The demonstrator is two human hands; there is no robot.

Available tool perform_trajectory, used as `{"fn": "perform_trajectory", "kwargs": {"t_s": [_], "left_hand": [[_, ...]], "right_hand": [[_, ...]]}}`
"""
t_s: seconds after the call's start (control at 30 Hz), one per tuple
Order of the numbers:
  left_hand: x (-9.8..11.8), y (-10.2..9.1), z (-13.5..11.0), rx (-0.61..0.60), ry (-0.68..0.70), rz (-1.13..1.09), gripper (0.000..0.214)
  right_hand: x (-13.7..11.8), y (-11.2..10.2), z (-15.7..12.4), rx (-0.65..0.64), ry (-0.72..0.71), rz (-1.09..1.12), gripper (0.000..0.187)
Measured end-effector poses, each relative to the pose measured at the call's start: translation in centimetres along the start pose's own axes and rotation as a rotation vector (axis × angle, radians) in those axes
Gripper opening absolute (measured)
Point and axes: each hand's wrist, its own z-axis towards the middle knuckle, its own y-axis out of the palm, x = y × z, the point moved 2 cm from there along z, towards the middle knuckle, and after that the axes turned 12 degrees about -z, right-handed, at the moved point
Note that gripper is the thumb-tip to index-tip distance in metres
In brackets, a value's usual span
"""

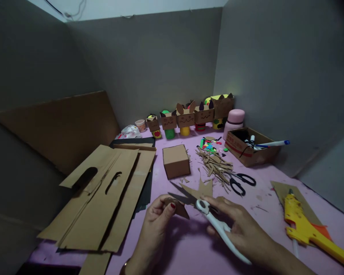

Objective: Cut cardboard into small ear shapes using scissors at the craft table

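Here, a small brown cardboard piece (181, 211) sits pinched between the thumb and fingers of the left hand (157, 215), low in the middle of the view, its free edge jutting out toward the right hand (236, 223). That right hand is closed around the white-handled scissors (218, 226), whose blades are spread and point leftward, just above the piece; whether either blade touches it, I cannot tell. The two hands are near each other but apart, with the scissors' blades bridging the gap between them. Just beyond the blades, a cardboard offcut (205, 188) with pointed corners lies on the pink-covered bench (195, 256). Farther out stands a closed cardboard box (176, 162), and to its right is a loose heap of cardboard strips (213, 162), with black-handled scissors (242, 176) lying against its near side. Colourful scraps (209, 145) are scattered behind the heap. Left of the hands, flattened cardboard sheets (86, 217) are stacked, the top one with cut-out slots. At the far right, a yellow glue gun (298, 221) rests partly over a flat cardboard sheet (306, 198). An open carton (259, 157) holding pens stands near a pink flask (234, 124), and along the back runs a row of animal figures (185, 118) with cardboard heads, a patterned cup (140, 126) at its left.
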Motion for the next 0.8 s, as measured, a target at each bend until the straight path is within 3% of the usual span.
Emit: {"fn": "perform_trajectory", "kwargs": {"t_s": [0.2, 0.4, 0.53, 0.63, 0.8], "left_hand": [[0.0, 0.3, 0.0, -0.005, -0.022, -0.061, 0.015], [-0.5, 0.4, 0.4, 0.166, -0.049, -0.16, 0.017], [-2.0, 1.2, -0.2, 0.121, -0.11, -0.142, 0.013], [-3.1, 2.0, -1.0, 0.069, -0.16, -0.143, 0.011], [-3.4, 2.1, -1.4, 0.093, -0.213, -0.112, 0.011]], "right_hand": [[-0.2, 0.5, -0.1, -0.011, -0.04, -0.02, 0.053], [0.4, 1.4, 0.5, 0.077, 0.22, 0.353, 0.051], [-0.3, 2.9, 0.7, 0.063, 0.245, 0.602, 0.056], [-0.8, 3.8, 0.7, 0.039, 0.215, 0.656, 0.054], [-0.3, 3.0, 1.2, 0.116, 0.261, 0.727, 0.052]]}}
